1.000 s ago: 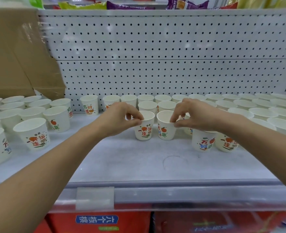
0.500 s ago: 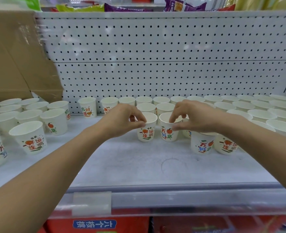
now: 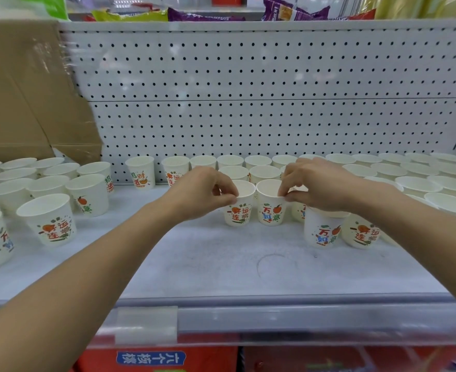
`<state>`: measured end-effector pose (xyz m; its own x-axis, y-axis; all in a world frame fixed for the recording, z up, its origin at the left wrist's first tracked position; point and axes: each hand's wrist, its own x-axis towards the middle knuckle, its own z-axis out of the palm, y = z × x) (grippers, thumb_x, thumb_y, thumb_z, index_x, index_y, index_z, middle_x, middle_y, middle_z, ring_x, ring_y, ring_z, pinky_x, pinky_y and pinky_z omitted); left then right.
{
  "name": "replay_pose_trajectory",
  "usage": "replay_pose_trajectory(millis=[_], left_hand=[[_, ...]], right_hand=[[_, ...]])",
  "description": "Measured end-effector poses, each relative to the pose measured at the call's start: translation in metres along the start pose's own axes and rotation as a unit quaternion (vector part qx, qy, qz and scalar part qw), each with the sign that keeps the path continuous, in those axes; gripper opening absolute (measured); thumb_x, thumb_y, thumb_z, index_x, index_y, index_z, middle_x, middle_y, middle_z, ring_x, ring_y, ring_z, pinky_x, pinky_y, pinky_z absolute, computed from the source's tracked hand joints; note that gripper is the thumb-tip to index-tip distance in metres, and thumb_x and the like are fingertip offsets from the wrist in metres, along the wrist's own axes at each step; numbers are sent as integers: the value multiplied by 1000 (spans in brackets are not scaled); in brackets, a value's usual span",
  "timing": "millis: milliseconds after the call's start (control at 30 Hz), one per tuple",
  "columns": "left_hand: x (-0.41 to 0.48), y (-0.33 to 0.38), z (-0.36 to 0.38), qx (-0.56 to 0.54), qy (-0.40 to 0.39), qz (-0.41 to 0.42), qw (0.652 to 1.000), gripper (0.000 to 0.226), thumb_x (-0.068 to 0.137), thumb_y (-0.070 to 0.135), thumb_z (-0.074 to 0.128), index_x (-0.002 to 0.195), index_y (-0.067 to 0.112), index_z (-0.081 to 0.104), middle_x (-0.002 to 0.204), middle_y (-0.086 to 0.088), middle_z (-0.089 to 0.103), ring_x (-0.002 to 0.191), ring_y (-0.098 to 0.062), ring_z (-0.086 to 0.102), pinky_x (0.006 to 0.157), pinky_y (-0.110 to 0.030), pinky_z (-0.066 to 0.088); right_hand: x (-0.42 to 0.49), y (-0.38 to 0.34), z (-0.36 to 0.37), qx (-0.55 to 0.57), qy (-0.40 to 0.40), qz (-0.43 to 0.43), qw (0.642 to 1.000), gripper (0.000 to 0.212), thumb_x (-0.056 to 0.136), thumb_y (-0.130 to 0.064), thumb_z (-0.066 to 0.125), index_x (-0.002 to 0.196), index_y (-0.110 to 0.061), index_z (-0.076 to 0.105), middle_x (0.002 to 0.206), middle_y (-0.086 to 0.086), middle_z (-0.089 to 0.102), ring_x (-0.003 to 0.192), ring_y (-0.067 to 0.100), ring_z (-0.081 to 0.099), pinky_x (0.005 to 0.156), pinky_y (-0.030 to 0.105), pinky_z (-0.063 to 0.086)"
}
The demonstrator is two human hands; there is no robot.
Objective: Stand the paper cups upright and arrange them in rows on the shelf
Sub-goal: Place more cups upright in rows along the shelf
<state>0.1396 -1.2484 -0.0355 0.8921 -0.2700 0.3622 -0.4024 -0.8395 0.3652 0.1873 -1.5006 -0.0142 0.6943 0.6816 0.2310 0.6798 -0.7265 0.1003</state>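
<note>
**Retail shop, display shelving.** A white perforated metal back panel (image 3: 275, 89) fills the upper half of the frame. Below it, a pale grey shelf deck (image 3: 221, 264) ends in a clear plastic price-label rail (image 3: 315, 322) along its front edge. Crinkled purple and yellow-green snack bags (image 3: 202, 14) line the tier at the top edge. A brown cardboard carton (image 3: 20, 89) stands at upper left. Red packaged goods with a blue label (image 3: 210, 359) show at the bottom. Many identical white paper cups (image 3: 52, 218) with printed designs stand across the middle band.

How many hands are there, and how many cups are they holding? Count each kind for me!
Hands: 2, left hand and right hand.
Held cups: 2, left cup and right cup, each pinched at its rim.
Total: 4.
</note>
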Motion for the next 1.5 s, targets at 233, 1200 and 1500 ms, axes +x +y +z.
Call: replay_pose_trajectory(millis=[233, 1200, 1500], left_hand=[[-14, 4, -7, -11, 50, -10, 999, 25, 85, 37, 70, 109, 30, 68, 103, 15, 67, 81, -2, 60, 77, -38, 54], [-166, -156, -151, 197, 6, -156, 968, 14, 85, 32, 66, 75, 42, 64, 78, 22, 62, 75, -2, 55, 67, -33, 52], [-99, -137, -111, 116, -18, -62, 991, 10, 84, 21, 64, 83, 28, 71, 78, 14, 65, 71, -5, 57, 70, -34, 54]], right_hand=[[3, -17, -12, 29, 25, -10, 999, 27, 89, -38, 63, 115, -38, 63, 121, -16, 54, 113, 10, 48, 90, 27, 35], [216, -273, 46, 113, 71, -99, 986, 17, 92, -17, 50, 85, -12, 65, 88, 3, 63, 78, 22, 57, 65, 37, 49], [141, -153, 23, 49, 40, -19, 998, 8, 90, -26, 62, 93, -26, 69, 92, -9, 54, 78, 11, 51, 61, 25, 37]])
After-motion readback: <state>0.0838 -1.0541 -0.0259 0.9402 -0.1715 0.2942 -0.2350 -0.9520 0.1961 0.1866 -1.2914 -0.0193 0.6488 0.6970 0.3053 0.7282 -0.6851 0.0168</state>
